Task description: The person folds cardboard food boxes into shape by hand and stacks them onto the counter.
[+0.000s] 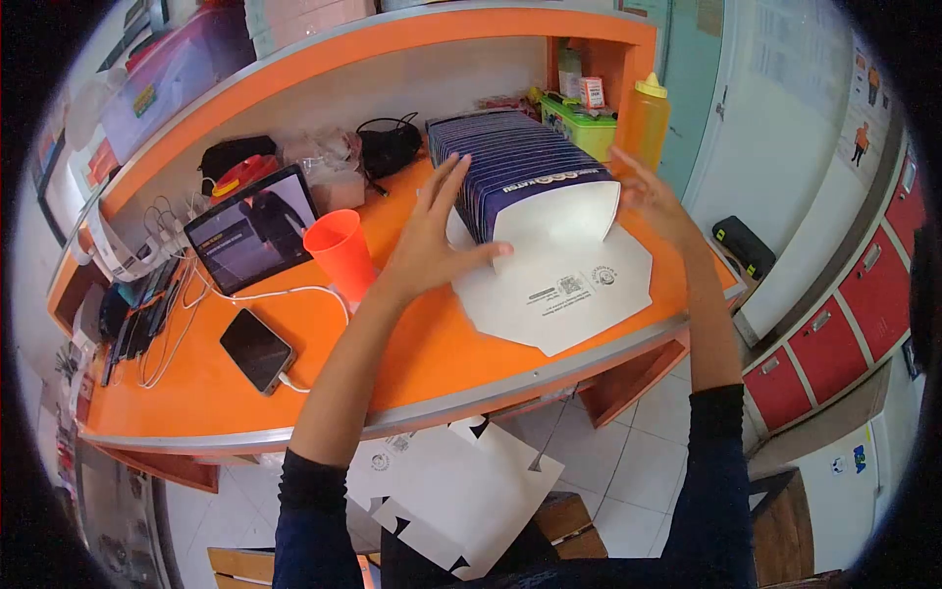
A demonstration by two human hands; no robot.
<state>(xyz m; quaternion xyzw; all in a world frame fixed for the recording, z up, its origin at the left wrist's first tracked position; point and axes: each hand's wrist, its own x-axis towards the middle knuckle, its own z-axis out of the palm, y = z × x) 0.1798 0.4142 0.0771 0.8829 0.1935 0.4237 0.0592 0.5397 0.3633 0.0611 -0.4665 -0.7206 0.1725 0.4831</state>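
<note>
A long nested row of dark blue paper food boxes [510,152] lies on the orange desk, its white inner end toward me. Spread under that end is a white printed cardboard sheet [579,294] with a QR code and a round logo. My left hand [432,240] is open at the row's left side, thumb stretched toward the white end. On the other side, my right hand [653,201] is open beside the row's right edge, fingers apart. Whether either hand touches the boxes I cannot tell. Another flat white die-cut cardboard sheet [461,486] rests across my lap.
On the orange desk [432,363] stand an orange cup [340,250], a tablet [253,231] playing video and a phone [257,348] on a cable. A yellow squeeze bottle [648,123] and a green box [579,126] are behind the row. Red drawers [834,334] line the right.
</note>
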